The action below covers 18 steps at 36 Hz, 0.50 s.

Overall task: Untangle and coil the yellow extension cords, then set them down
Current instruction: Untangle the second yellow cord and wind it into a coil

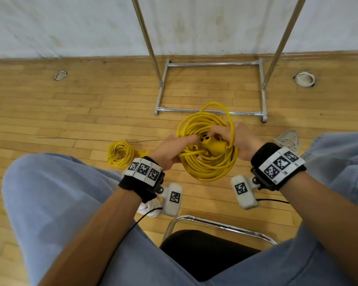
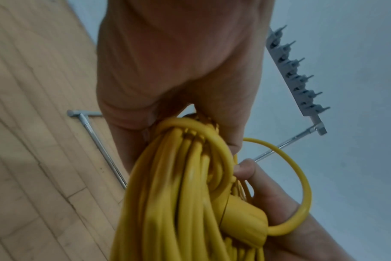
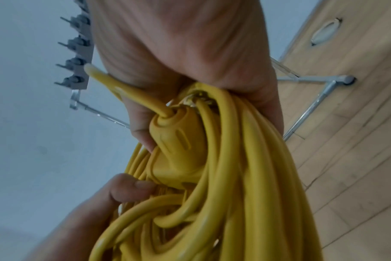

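Both hands' grip clamped on thick glossy yellow cord coil: left hand, right hand.

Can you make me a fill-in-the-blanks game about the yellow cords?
1. Both hands hold the big coil of thick yellow extension cord, which has a chunky ____ socket block at its middle.
2. The small coil of thin yellow cord lies on the ____ floor.
3. The small coil lies nearer the person's ____ hand.
4. Behind the big coil stands a shiny ____ rack.

Missing words: yellow; wooden; left; metal
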Tool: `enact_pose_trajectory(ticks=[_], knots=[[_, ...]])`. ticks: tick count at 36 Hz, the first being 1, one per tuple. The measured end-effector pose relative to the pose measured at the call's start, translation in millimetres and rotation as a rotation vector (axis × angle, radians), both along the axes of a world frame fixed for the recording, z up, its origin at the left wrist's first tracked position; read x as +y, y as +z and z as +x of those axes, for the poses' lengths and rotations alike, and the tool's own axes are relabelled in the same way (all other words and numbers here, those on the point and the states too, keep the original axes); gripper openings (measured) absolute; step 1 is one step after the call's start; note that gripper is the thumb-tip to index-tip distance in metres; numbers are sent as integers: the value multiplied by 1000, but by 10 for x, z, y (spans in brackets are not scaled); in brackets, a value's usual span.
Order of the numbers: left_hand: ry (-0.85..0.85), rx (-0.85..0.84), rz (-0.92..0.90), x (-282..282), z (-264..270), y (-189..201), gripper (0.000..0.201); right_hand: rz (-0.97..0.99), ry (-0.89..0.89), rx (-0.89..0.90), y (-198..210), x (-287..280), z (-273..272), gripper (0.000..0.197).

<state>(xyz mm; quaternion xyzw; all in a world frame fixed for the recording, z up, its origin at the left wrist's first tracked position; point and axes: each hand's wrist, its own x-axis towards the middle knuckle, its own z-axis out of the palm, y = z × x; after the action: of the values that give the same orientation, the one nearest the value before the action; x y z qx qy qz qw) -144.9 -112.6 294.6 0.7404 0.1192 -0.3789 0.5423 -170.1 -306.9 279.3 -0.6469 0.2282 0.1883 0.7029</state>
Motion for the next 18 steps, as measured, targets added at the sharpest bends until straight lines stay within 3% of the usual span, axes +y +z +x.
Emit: enact_pose_trajectory(ticks=[10,14,18], knots=[[105,19,-86,30,-31,-15,38,94,33,26,34,-16,66,12],[240,3,-74,-13,-74,-72,42,59,106,-9,63,-3,40,39],[308,-65,-11,-39,-62,-91,36,-19,154,-12,111,70,0,52]])
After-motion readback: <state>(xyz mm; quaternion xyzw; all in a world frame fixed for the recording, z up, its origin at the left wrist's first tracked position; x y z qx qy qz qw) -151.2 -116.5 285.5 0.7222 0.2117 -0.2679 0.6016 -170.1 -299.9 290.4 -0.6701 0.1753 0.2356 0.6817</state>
